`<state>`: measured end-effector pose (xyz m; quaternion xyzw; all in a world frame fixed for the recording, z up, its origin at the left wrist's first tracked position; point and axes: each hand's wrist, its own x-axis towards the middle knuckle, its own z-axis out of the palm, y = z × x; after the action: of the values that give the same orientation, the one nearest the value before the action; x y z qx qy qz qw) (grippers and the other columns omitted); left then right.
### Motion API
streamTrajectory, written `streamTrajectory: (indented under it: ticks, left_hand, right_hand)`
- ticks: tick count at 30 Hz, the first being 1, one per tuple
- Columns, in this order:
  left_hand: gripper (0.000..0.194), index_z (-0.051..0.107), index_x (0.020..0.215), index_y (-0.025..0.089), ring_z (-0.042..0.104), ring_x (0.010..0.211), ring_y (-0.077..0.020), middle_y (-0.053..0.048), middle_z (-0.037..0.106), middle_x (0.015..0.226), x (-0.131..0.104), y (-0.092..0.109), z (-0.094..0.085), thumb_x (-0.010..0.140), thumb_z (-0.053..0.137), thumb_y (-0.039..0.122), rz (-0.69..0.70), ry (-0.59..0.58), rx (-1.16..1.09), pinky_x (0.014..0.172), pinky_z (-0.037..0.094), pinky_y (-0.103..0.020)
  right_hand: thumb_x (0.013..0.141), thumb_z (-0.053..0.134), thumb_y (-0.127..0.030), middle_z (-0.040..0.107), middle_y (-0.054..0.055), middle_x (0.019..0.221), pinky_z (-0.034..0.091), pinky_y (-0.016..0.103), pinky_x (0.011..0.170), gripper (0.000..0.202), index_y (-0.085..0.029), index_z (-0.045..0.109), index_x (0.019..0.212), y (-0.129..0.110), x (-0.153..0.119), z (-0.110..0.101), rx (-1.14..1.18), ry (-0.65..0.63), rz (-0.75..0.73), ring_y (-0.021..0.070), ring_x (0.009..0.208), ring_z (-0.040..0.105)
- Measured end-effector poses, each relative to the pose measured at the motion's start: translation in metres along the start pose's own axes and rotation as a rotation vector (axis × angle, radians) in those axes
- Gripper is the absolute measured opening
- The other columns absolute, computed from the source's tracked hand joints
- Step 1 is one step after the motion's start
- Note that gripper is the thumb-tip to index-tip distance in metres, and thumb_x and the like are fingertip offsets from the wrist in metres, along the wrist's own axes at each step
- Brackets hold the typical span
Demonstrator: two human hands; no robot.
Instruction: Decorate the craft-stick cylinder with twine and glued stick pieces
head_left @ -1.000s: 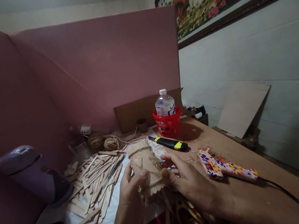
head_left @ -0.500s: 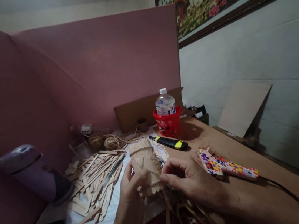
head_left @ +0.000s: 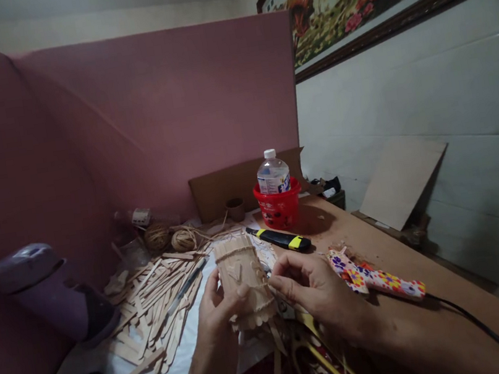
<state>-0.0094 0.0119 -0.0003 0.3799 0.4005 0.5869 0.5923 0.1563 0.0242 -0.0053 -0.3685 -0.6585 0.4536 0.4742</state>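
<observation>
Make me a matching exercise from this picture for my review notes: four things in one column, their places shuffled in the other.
1. Pale wooden-stick cylinder
2. Clear plastic bottle with white cap
3. Colourful flower-patterned glue gun
4. Two round balls of tan twine

A. Inside the round red plastic tub
B. Behind the loose pale wooden sticks
C. In the left hand
D. Lying to the right of the right hand

Pairs: 1-C; 2-A; 3-D; 4-B
</observation>
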Motion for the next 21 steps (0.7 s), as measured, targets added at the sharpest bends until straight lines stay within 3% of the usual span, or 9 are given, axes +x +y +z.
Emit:
streamTrajectory:
  ticks: [10,15,21]
  left_hand:
    - [0.064,0.059,0.114,0.016,0.069,0.091,-0.0317,-0.014,0.071,0.104,0.000,-0.005,0.003,0.056,0.082,0.027,-0.007,-0.072,-0.049,0.072,0.055,-0.035]
    - [0.068,0.057,0.118,0.016,0.068,0.094,-0.0326,-0.014,0.072,0.101,0.001,-0.008,0.002,0.056,0.083,0.028,0.019,-0.103,-0.009,0.070,0.055,-0.035]
    - [0.076,0.053,0.123,0.016,0.067,0.096,-0.0332,-0.015,0.071,0.108,-0.001,-0.011,0.004,0.055,0.083,0.028,0.018,-0.126,0.008,0.077,0.055,-0.038]
  right_hand:
    - [0.093,0.054,-0.037,0.058,-0.001,0.074,0.040,0.025,0.059,0.022,-0.020,0.059,0.079,-0.006,-0.004,-0.004,-0.283,0.133,-0.126,0.0125,0.066,0.052]
    - [0.092,0.055,-0.026,0.060,-0.003,0.072,0.040,0.025,0.064,0.014,-0.021,0.060,0.080,-0.006,-0.004,-0.004,-0.377,0.159,-0.265,0.0118,0.067,0.054]
    - [0.091,0.056,-0.019,0.061,-0.003,0.071,0.040,0.024,0.064,0.013,-0.020,0.059,0.078,-0.006,-0.006,-0.005,-0.410,0.173,-0.320,0.0118,0.068,0.055]
